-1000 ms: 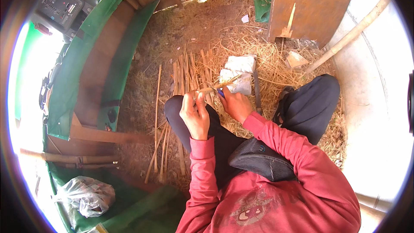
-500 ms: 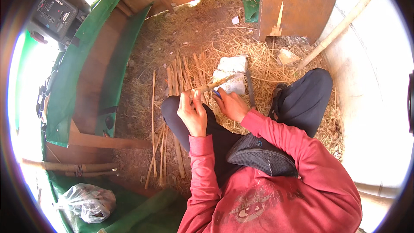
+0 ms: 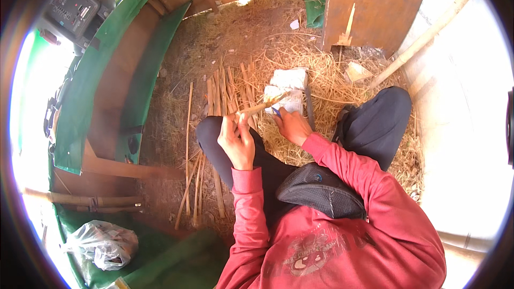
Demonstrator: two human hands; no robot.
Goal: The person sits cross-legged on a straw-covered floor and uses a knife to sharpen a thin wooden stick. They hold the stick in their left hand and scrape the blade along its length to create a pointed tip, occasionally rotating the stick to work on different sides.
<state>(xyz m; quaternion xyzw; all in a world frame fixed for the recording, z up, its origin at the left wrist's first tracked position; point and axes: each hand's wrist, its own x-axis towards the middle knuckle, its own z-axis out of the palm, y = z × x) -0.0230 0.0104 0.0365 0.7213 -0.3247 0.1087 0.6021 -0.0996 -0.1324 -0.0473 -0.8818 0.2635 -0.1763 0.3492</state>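
My left hand (image 3: 237, 143) is closed, pinching a split bamboo strip (image 3: 259, 108) that slants up to the right above my left knee. My right hand (image 3: 294, 127) is closed around a small blue-handled tool (image 3: 276, 111), held just under the strip near its far end. The tool's blade, if any, is too small to make out. Beyond my hands lie two whitish blocks (image 3: 289, 78) on the straw, with a dark flat bar (image 3: 309, 108) along their right side. Several bamboo strips (image 3: 217, 93) lie on the ground to the left of the blocks.
Longer thin sticks (image 3: 189, 150) lie left of my knee. A green-edged wooden panel (image 3: 120, 85) and a black speaker (image 3: 75, 8) stand at the left. A plastic bag (image 3: 104, 243) sits lower left. A brown board (image 3: 369, 13) and a bamboo pole (image 3: 423, 35) stand far right.
My right hand with the blue-handled tool has slid a little to the right along the strip. My left hand keeps its pinch on the strip, and the view has shifted slightly.
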